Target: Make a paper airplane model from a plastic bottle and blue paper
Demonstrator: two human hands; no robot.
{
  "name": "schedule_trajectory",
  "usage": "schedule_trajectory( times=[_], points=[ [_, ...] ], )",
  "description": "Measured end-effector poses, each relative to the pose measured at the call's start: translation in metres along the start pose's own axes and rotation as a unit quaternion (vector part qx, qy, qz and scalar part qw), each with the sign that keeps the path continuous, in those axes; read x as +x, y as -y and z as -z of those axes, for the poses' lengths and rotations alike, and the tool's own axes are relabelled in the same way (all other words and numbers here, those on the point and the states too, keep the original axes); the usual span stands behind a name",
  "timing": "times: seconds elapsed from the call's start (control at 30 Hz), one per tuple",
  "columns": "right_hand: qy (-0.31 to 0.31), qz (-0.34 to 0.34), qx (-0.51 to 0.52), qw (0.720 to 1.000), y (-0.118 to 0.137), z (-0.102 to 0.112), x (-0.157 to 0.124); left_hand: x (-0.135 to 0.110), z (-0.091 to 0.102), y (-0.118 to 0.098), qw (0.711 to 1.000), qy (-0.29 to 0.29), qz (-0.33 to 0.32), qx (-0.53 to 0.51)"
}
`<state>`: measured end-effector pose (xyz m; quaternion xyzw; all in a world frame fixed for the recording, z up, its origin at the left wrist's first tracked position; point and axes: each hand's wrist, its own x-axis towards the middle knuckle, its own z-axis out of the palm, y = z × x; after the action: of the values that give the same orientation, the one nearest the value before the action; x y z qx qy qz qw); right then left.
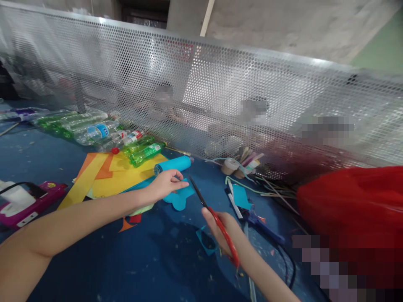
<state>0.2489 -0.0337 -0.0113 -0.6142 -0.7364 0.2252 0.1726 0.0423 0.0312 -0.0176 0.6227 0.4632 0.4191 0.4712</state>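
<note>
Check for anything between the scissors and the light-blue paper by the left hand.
No separate object visible: dark-blue table surface shows between the red-handled scissors in the right hand and the light-blue paper. Closest are the fingertips of the left hand, by the paper's edge and the scissors' tips.

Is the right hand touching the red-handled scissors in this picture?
Touching. The head view shows it: the right hand holds the red-handled scissors by the handle.
</note>
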Motion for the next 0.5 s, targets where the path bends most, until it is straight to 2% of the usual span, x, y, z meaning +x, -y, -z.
schedule_trajectory(
  times=[0.1,0.17,0.27,0.4,0.5],
  points=[
    [-0.029,-0.041,-0.070,0.996,-0.009,0.009,0.008,0.004,0.001,0.006,1.000,0.007,0.013,-0.001],
    [-0.039,-0.079,-0.156,0.984,-0.020,0.015,0.016,0.005,0.002,0.008,1.000,0.012,0.013,0.002],
    [-0.053,-0.096,-0.250,0.962,-0.043,0.020,0.026,0.004,0.003,0.007,1.000,0.003,0.009,-0.006],
    [-0.060,-0.040,-0.281,0.957,-0.063,0.018,0.033,-0.001,0.000,0.004,1.000,-0.002,0.004,-0.012],
    [-0.135,0.041,-0.285,0.948,-0.057,0.015,0.033,-0.005,-0.004,0.006,1.000,0.017,0.006,-0.015]
  ],
)
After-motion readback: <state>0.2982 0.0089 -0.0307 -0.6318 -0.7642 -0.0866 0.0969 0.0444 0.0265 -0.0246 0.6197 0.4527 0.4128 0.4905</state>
